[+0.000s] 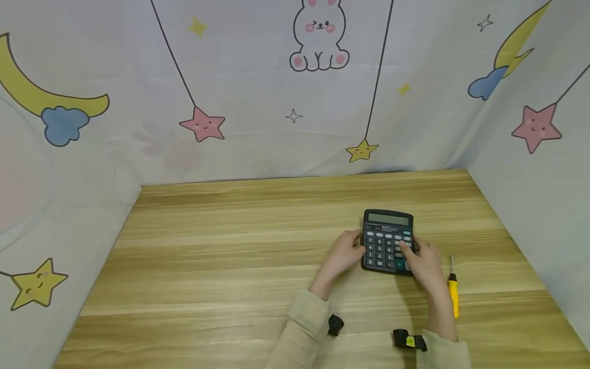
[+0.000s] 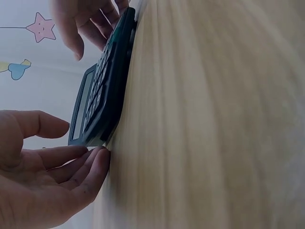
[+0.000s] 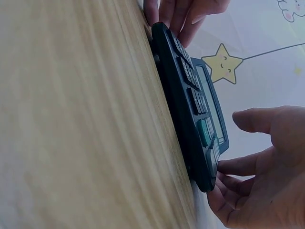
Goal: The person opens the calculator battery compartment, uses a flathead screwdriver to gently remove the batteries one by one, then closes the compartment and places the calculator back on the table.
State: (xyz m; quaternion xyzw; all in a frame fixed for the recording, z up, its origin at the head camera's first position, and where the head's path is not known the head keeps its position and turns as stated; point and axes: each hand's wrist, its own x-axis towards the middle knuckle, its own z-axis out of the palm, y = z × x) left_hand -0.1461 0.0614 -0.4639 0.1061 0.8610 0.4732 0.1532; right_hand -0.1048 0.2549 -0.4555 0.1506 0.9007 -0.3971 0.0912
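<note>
A dark calculator (image 1: 388, 241) with a grey display lies face up on the wooden table, its display end away from me. My left hand (image 1: 342, 254) is at its left edge. In the left wrist view, the left fingertips (image 2: 97, 157) touch that edge, while the thumb stands apart from the case. Beside the opposite edge is my right hand (image 1: 425, 262). The right wrist view shows its fingers (image 3: 238, 167) against the calculator's side and the thumb raised clear of the keys. Neither hand closes round the calculator.
Just right of my right forearm lies a screwdriver (image 1: 454, 294) with a yellow and black handle, its metal shaft pointing away. The wooden tabletop (image 1: 221, 256) stretches left. White cloth walls (image 1: 258, 148) with printed stars stand along its back and sides.
</note>
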